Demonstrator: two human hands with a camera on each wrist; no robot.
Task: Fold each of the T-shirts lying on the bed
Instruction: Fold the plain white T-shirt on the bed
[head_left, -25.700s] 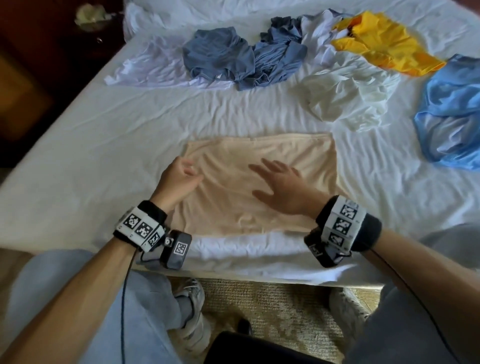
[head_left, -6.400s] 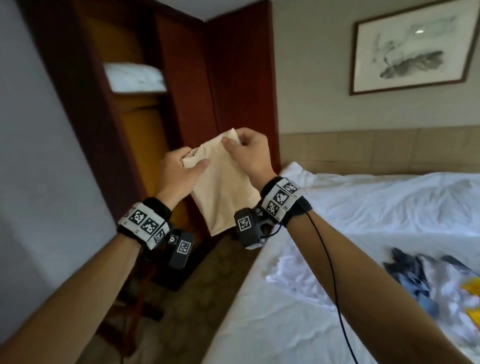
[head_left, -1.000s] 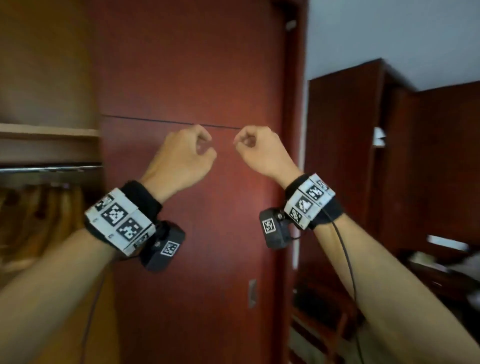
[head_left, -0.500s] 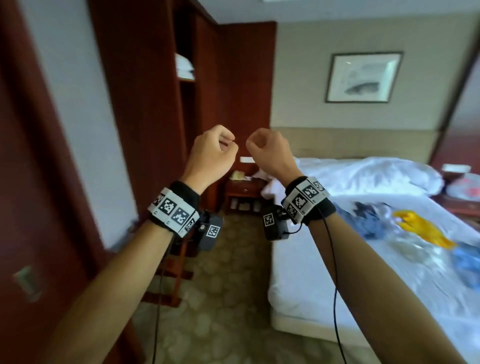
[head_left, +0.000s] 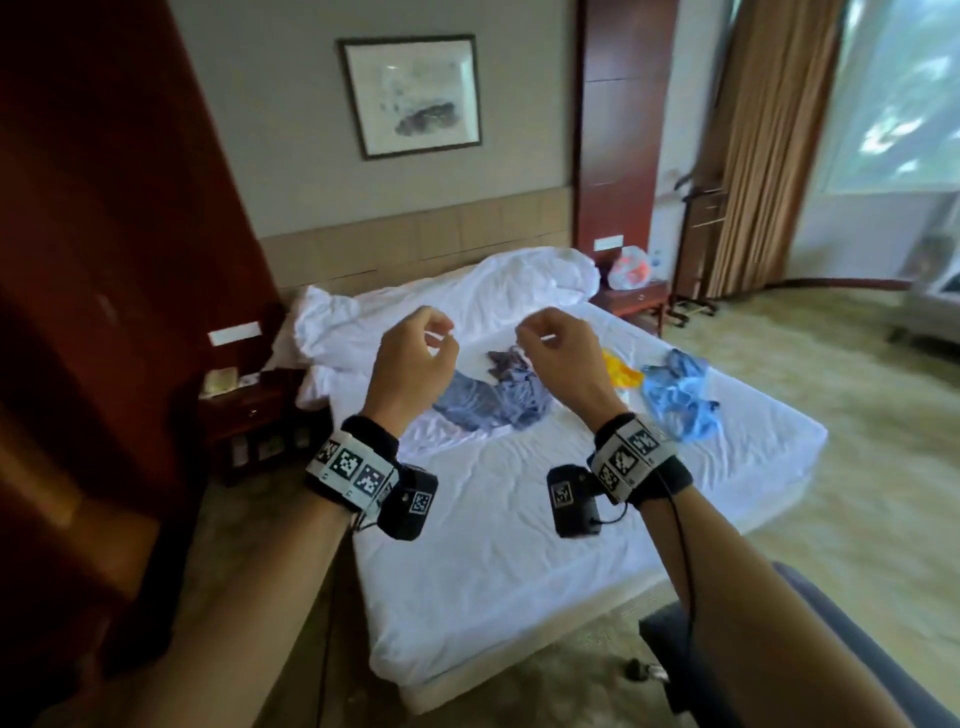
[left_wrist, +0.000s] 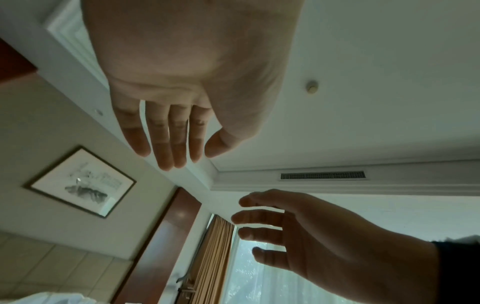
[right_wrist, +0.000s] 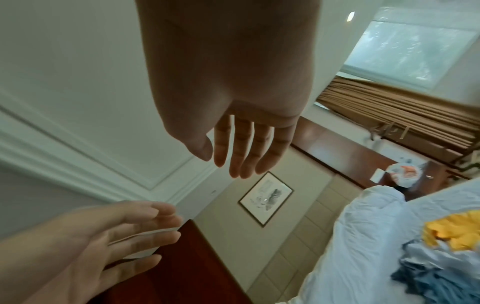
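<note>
Both hands hang raised in the air in front of me, above the near half of the bed (head_left: 493, 545). My left hand (head_left: 441, 338) and right hand (head_left: 530, 338) hold nothing; the wrist views show the left fingers (left_wrist: 166, 156) and right fingers (right_wrist: 236, 164) relaxed and nearly straight. Unfolded T-shirts lie across the far half of the bed: a grey-blue heap (head_left: 493, 402), a yellow one (head_left: 618, 371) partly hidden by my right hand, and a light blue one (head_left: 680, 397). The beige shirt is nowhere in view.
A dark red wardrobe (head_left: 104, 312) fills the left side. Nightstands stand at the bed's head, left (head_left: 244, 410) and right (head_left: 636, 301), the right one with a bag on it. A dark stool (head_left: 670, 634) sits by the bed's near corner. Carpet stretches right toward the curtain (head_left: 769, 156).
My view has swung from the wardrobe to the bed. Both hands have come lower and their curled fingers have loosened; they hold nothing throughout.
</note>
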